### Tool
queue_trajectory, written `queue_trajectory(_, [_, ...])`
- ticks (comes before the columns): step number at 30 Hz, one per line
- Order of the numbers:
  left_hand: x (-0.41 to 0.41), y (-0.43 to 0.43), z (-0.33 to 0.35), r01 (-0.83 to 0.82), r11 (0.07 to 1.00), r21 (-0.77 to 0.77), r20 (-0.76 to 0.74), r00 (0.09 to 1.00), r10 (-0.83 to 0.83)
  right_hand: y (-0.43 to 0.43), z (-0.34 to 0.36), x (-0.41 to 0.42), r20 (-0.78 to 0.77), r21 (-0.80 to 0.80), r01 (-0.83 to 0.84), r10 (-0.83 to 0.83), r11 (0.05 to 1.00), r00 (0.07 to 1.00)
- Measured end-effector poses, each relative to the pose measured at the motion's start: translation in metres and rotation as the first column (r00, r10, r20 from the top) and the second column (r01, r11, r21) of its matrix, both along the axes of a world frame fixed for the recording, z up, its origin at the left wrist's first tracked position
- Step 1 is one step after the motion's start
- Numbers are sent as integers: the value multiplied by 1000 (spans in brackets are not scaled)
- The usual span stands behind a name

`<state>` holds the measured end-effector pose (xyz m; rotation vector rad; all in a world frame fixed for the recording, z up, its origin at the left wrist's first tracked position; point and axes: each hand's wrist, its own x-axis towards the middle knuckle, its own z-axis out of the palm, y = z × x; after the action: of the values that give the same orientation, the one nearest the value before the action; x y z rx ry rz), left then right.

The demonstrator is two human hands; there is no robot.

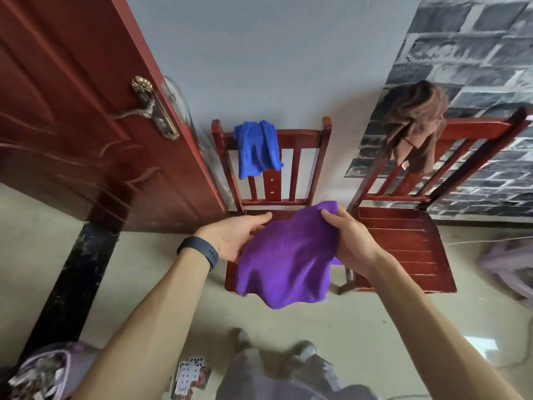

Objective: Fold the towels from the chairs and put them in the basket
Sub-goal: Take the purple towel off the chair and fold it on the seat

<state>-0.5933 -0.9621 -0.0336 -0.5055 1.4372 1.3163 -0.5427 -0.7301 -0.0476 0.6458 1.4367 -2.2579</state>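
Note:
A purple towel (285,255) hangs in front of me over the middle chair (314,134). My right hand (350,238) pinches its upper right edge between thumb and fingers. Under the towel's left side lies my left hand (238,235), fingers fairly straight, supporting the cloth. A blue towel (256,148) is draped over that chair's backrest. A brown towel (415,122) hangs on the corner of the right chair (403,241). I cannot make out a basket for certain.
A red wooden door (86,125) stands open at the left. Playing cards (190,376) lie on the floor near my feet. A blurred pale purple object (507,267) sits at the right edge, and a pale purple thing (43,370) at the bottom left.

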Motion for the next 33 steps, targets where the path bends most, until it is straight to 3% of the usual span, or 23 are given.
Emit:
queue_trajectory(4, [6, -18, -14, -189, 980, 66, -48, 980, 192, -11, -15, 17, 153, -251, -134, 176, 959, 972])
queue_trajectory(9, [-3, -38, -24, -431, 863, 263, -102, 877, 469, -18, -21, 19, 217, -298, 3, 64, 955, 974])
queue_trajectory(12, [-9, -45, -27, -461, 826, 325, -176, 828, 532, -21, -28, 11, 320, -191, 191, -123, 963, 939])
queue_trajectory(15, [-14, -50, -31, -507, 824, 252, -269, 781, 563, -17, -43, 2, 379, -24, 355, -320, 934, 868])
queue_trajectory(19, [-20, -61, -31, -574, 803, 161, -293, 749, 594, -5, -56, -3, 279, 334, 428, -521, 840, 807])
queue_trajectory(21, [-21, -64, -29, -557, 815, 159, -252, 776, 579, 0, -63, -3, 157, 577, 380, -555, 723, 817])
queue_trajectory(23, [-22, -64, -30, -487, 865, 119, -261, 825, 501, 2, -65, -1, 94, 668, 332, -518, 666, 850])
queue_trajectory(27, [-27, -64, -42, -193, 951, -240, -418, 905, 79, 7, -68, 2, 54, 766, 188, -352, 614, 934])
queue_trajectory(28, [-28, -65, -47, -163, 943, -291, -442, 897, 18, 8, -69, 3, 65, 809, 121, -292, 575, 954])
queue_trajectory(31, [-30, -64, -52, -238, 927, -289, -510, 858, 61, 10, -76, 6, 202, 893, -131, -123, 431, 972])
queue_trajectory(33, [-33, -64, -55, -234, 921, -313, -583, 813, 9, 14, -78, 5, 271, 881, -195, -122, 432, 955])
